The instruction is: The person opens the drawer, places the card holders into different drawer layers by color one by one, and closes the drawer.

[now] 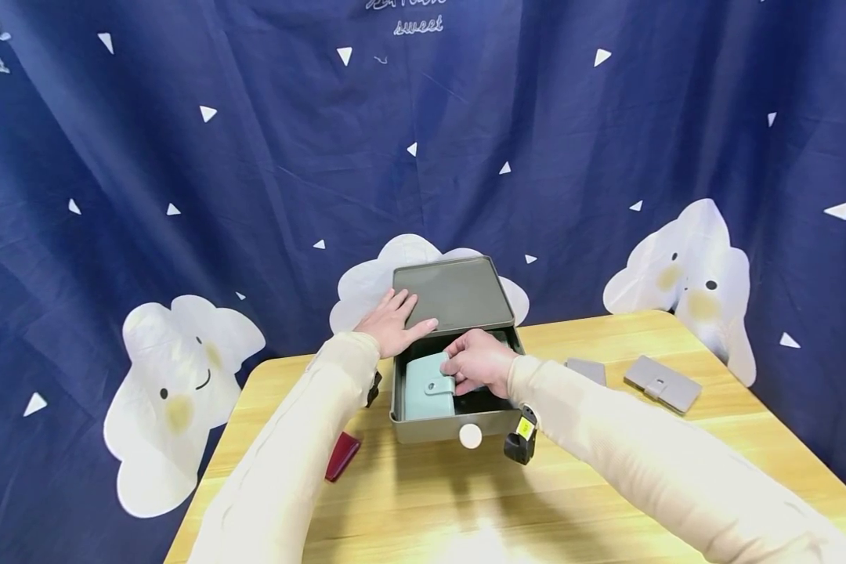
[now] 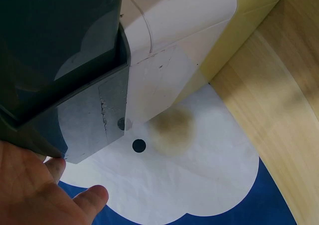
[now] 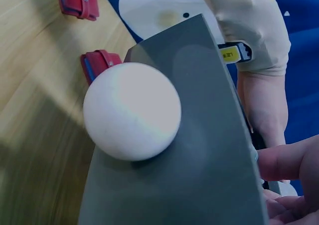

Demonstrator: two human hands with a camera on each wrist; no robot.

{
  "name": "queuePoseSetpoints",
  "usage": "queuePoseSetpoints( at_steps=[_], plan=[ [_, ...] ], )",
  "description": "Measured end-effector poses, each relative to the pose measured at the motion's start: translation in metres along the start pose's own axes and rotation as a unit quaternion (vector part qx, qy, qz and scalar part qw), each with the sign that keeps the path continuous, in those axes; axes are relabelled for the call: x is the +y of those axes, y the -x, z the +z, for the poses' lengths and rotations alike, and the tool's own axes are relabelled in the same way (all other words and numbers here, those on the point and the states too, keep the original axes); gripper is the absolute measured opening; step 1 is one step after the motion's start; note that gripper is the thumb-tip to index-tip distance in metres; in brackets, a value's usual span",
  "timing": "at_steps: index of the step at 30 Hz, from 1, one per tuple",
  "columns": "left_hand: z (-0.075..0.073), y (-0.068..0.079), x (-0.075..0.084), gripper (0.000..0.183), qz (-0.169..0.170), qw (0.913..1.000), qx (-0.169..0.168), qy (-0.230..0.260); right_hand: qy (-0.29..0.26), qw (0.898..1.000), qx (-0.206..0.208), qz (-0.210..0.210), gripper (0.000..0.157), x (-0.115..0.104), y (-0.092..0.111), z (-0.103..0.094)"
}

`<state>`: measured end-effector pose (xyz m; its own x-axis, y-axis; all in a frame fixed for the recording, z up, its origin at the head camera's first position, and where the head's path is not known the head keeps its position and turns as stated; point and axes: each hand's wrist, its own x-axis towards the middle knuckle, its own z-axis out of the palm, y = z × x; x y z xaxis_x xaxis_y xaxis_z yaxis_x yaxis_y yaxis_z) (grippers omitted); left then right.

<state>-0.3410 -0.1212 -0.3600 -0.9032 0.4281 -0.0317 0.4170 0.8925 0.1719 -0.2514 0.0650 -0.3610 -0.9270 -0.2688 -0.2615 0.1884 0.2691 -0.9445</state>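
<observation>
Blue wallet (image 1: 423, 395) sits in the left part of the drawer (image 1: 423, 430), its long axis running front to back; whether it lies flat or tilts slightly, we cannot tell. Its strap (image 1: 439, 386) wraps over from the right edge, the rounded, snapped tip pointing left. With our right hand (image 1: 481, 362) we pinch its right edge, thumb and fingers clamped on the smooth, leather-like cover. Our left hand (image 1: 392, 325) rests on the flat, rimmed top of the box (image 1: 458, 294), fingers apart. The drawer is smooth grey with a glossy white round knob (image 1: 470, 436). On the wood-grained table (image 1: 409, 509) we see red wallets (image 3: 79, 3) and flat, rectangular grey wallets (image 1: 663, 384).
</observation>
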Motion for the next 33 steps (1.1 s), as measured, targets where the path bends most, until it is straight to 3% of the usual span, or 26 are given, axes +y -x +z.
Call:
queuePoseSetpoints(
  at_steps=[6,18,33],
  plan=[
    [0.000,0.001,0.000,0.086,0.002,1.0000,0.003,0.003,0.013,1.000,0.008,0.003,0.013,0.001,-0.001,0.001],
    [-0.001,0.001,0.002,0.087,-0.004,1.0000,-0.001,0.006,0.054,0.998,0.022,-0.012,0.017,-0.006,0.002,-0.001],
    [-0.001,0.000,0.001,0.087,-0.003,1.0000,0.004,-0.004,0.030,0.999,0.004,-0.015,0.024,-0.010,0.009,-0.015]
  ],
)
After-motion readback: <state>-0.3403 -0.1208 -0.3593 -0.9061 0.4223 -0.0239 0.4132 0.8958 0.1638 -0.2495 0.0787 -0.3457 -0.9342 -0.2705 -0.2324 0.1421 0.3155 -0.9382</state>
